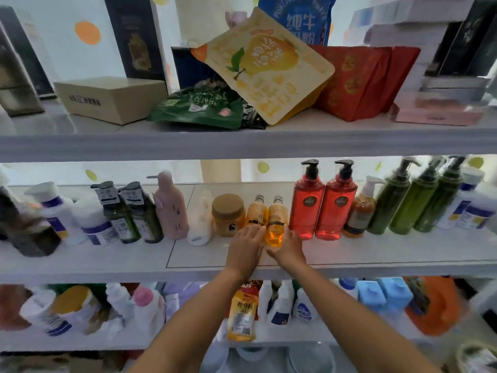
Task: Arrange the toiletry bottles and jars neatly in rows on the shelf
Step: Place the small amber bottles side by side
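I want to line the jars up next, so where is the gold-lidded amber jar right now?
The amber jar stands mid-row on the middle shelf, between a white bottle on its left and two small orange bottles on its right.

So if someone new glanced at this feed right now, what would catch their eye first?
Probably the two hands meeting at the middle shelf's front edge, left hand and right hand cupping the base of a small glowing amber bottle, its twin just behind. Next, the two tall translucent red pump bottles immediately right, and the big yellow pear-printed pouch leaning tilted on the shelf above.
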`<act>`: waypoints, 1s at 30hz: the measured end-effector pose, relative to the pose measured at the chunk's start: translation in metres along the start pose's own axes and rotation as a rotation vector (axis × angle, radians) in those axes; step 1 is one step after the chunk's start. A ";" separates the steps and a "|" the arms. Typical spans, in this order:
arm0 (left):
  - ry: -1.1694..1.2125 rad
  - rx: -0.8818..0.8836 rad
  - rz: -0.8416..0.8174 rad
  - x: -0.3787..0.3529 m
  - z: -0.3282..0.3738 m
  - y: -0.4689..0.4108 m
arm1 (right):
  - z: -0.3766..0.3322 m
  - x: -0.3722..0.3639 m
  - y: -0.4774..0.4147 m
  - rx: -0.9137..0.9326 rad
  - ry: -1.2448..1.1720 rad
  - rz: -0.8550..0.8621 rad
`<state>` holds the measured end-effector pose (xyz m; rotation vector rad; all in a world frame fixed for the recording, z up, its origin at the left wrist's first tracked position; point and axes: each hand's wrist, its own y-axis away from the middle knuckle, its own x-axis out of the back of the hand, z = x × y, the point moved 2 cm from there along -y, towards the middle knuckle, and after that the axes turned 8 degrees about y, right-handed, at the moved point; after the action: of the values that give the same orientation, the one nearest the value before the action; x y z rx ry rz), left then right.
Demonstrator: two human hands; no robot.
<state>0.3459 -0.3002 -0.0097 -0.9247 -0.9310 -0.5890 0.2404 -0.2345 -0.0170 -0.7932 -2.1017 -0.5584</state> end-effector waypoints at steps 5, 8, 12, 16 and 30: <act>-0.037 -0.019 -0.124 -0.001 -0.003 -0.011 | -0.002 0.001 -0.006 -0.161 -0.189 0.000; -0.066 -0.035 -0.201 -0.006 -0.003 -0.015 | -0.001 0.005 -0.009 -0.258 -0.288 -0.047; -0.078 -0.047 -0.237 -0.010 -0.002 -0.026 | 0.002 0.006 -0.019 -0.374 -0.434 -0.092; -0.064 -0.028 -0.221 -0.010 -0.004 -0.034 | 0.001 0.005 -0.028 -0.454 -0.567 -0.061; 0.035 0.105 -0.172 -0.018 -0.010 -0.041 | -0.005 0.007 -0.031 -0.515 -0.700 0.025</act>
<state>0.3094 -0.3284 -0.0112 -0.7431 -1.0068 -0.6941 0.2178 -0.2568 -0.0121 -1.4695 -2.6014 -0.9278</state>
